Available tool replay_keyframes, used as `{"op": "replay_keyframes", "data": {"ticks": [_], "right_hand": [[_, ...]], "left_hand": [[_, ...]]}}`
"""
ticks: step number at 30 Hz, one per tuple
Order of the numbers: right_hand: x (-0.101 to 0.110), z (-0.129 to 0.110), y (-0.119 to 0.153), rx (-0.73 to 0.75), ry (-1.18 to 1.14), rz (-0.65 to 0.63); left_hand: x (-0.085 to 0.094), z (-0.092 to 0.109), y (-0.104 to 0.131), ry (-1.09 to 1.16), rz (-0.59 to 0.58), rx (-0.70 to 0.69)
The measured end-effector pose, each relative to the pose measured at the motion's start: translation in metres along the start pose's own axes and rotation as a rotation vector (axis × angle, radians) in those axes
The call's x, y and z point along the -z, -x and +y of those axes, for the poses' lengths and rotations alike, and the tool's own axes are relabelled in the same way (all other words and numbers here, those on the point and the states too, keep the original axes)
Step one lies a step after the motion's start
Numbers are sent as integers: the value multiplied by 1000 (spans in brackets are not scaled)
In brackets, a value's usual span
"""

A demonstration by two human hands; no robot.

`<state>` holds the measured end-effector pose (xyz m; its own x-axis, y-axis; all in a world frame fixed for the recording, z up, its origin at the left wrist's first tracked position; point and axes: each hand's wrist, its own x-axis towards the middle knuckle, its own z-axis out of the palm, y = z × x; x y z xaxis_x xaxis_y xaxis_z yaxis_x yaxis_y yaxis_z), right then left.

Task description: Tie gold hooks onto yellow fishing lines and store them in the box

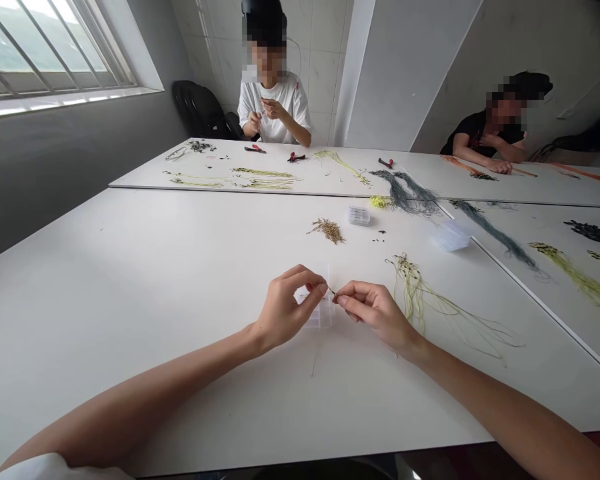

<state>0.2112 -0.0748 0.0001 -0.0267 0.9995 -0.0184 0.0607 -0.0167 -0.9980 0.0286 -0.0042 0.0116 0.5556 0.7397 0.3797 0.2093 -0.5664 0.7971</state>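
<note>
Slender dark piece (332,291), too small to identify for certain, is held in the air between two bare hands, above a white table (180,280). The left hand (291,305) appears to pinch one end between thumb and forefinger; the right hand (376,312) grips the other end the same way. Behind and below the fingers sits a clear plastic box (326,320), partly hidden, and a pale thread (313,363) hangs or lies just in front of it.

Judging by this double grip, the piece is mid-work, neither finished nor set down. Just beyond the right hand lies a loose bundle of yellow-green cords (414,290) with dark ends, perhaps completed ones; their number cannot be told. Farther forward, a heap of small gold-coloured pieces (329,230) suggests plenty is left to handle. Near it stands a small lidded box (359,216).

Across the table, a person in a white shirt (275,110) works with both hands raised; another in a dark shirt (485,137) leans over orange strands (463,164).
</note>
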Motion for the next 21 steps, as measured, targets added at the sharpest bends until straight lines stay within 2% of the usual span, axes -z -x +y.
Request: {"op": "replay_keyframes", "data": {"ticks": [3, 8, 10, 13, 17, 21], "right_hand": [[1, 0, 1, 15, 39, 6], [3, 1, 0, 27, 72, -3], [3, 1, 0, 27, 72, -9], [2, 0, 0, 29, 64, -23], [1, 0, -1, 30, 45, -49], [1, 1, 1, 19, 54, -63]], "left_hand": [[2, 0, -3, 44, -34, 112], [6, -3, -8, 212, -180, 322], [8, -4, -9, 264, -194, 361], [13, -1, -11, 193, -217, 291], [15, 1, -12, -3, -317, 65], [13, -3, -10, -162, -340, -118]]}}
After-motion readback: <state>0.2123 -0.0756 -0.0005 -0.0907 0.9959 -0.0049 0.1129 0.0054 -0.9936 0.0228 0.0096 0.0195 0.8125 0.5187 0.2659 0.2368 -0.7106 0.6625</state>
